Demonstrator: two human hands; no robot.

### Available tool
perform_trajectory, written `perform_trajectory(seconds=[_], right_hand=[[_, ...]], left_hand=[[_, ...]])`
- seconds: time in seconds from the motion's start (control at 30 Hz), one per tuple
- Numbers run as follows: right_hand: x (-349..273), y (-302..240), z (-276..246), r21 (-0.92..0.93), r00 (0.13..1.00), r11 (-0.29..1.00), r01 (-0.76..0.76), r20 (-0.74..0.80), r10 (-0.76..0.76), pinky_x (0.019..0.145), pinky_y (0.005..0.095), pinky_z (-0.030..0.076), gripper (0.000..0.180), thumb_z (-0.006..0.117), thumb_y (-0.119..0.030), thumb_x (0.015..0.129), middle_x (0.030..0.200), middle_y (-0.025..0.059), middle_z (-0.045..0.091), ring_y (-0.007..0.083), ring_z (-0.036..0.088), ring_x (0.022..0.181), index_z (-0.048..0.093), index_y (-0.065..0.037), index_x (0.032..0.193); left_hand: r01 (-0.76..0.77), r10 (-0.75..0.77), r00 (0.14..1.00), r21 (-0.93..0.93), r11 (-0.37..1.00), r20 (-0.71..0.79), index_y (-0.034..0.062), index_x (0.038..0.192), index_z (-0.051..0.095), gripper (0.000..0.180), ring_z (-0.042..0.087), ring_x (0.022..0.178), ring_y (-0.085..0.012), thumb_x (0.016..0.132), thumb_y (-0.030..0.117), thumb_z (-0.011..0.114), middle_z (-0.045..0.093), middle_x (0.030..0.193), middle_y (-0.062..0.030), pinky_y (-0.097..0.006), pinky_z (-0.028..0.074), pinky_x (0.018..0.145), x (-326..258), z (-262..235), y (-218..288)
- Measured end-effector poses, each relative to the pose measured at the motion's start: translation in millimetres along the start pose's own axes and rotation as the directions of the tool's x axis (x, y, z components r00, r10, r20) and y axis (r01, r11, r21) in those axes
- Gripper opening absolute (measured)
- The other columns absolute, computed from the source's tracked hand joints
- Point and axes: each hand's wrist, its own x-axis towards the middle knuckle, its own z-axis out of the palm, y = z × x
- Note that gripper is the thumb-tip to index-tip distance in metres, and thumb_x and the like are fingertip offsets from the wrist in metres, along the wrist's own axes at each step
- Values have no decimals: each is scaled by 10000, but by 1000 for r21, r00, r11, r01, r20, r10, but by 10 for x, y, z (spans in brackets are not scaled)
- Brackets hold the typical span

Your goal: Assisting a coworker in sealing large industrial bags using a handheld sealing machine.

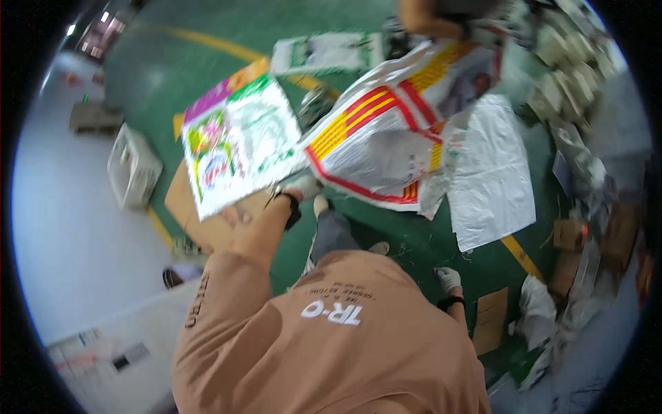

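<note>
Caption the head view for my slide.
Gloved left hand near a striped sack; gloved right hand apart, over green floor.

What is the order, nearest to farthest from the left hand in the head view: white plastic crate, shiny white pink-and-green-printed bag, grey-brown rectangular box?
1. Shiny white pink-and-green-printed bag: its lower-right corner is beside the left hand.
2. White plastic crate: farther off, to the left.
3. Grey-brown rectangular box: upper left, beyond the crate.

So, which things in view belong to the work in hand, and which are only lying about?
Likely in work, nearest the gloved left hand:
red-and-yellow striped bag
purple-edged bag

Probably just lying about:
white crate
cardboard near the right hand
small brown box
</note>
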Motion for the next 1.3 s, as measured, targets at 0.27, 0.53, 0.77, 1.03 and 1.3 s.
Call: perform_trajectory(seconds=[0.27, 0.53, 0.77, 1.03, 1.3], right_hand=[[980, -1654, 72, 56, 993, 996, -67, 98, 61, 580, 304, 491, 231, 560, -151, 955, 810, 56, 685, 155, 635, 702, 688, -36, 1110], [2427, -5134, 790, -99, 915, 912, 399, 104, -389, 732, 304, 524, 243, 584, -197, 952, 919, 105, 730, 154, 669, 806, 694, -22, 1080], [3385, -7409, 1005, 125, 859, 914, 386, 312, -406, 857, 366, 530, 235, 590, -182, 933, 989, 159, 729, 288, 695, 937, 705, -30, 1072], [4639, -7521, 1386, -163, 881, 936, 313, 418, -222, 884, 398, 518, 259, 651, -251, 886, 1057, 164, 716, 337, 678, 992, 726, -77, 1062], [6557, -7527, 1544, -446, 829, 835, 322, 559, -21, 895, 409, 513, 308, 631, -289, 920, 1133, 174, 692, 353, 647, 1063, 706, -50, 1099]], left_hand=[[147, -150, 973, 26, 989, 174, 124, 1340, 599, 461, 515, 1294, -333, 898, 248, 560, 524, 1436, -147, -436, 410, 1069, 385, -767, -1294], [291, -251, 954, -323, 900, 161, 98, 1300, 626, 402, 658, 1084, -310, 928, 207, 520, 680, 1216, -150, -407, 510, 912, 1100, -1271, -2916], [381, -319, 922, -374, 845, 219, 77, 1267, 642, 394, 613, 1148, -359, 945, 259, 505, 659, 1237, -173, -398, 478, 956, 667, -1212, -3733], [508, -441, 861, -432, 745, 252, 90, 1228, 671, 383, 630, 1134, -345, 870, 176, 565, 673, 1197, -183, -397, 482, 973, 466, -1358, -4015], [522, -542, 811, -693, 498, 221, 45, 1220, 651, 313, 670, 1012, -219, 930, 157, 612, 717, 1103, -134, -325, 505, 887, 754, -1684, -3411]])
